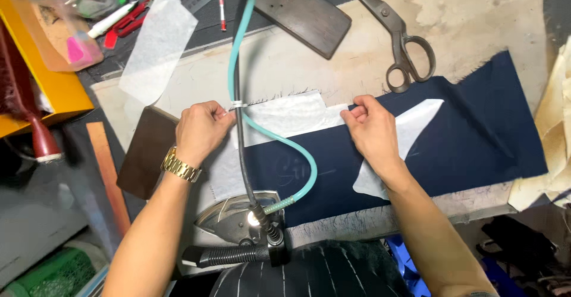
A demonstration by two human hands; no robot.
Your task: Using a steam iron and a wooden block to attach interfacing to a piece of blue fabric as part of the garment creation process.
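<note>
Pinching the white interfacing sheet (pixel 291 115) at both ends: left hand (pixel 201 131) has its fingers (pixel 221 111) closed on the left edge, right hand (pixel 373 131) has fingers (pixel 355 113) curled shut on the right edge. Sheet lies flat on the upper edge of the navy fabric panel (pixel 464 136), between the two hands, long axis left-right, parallel to the frayed top edge of the fabric. Navy panel also runs left-right across the bench (pixel 476 17), its right end flaring wider. Second white interfacing piece (pixel 410 133) sits on the fabric under and just right of the right wrist, pointed toward upper right.

Steam iron (pixel 238 225) rests at the near bench edge, below the left hand; its teal hose (pixel 238 53) and black cable loop up across the sheet between the hands, so the middle is crossed. Brown block (pixel 143 151) touches the left wrist side. Tailor's shears (pixel 398 41) lie beyond the right hand, apart from it, handles toward the fabric. Wooden clapper (pixel 303 11) lies farther up. Bare bench beyond the fabric's top edge, right of the shears.
</note>
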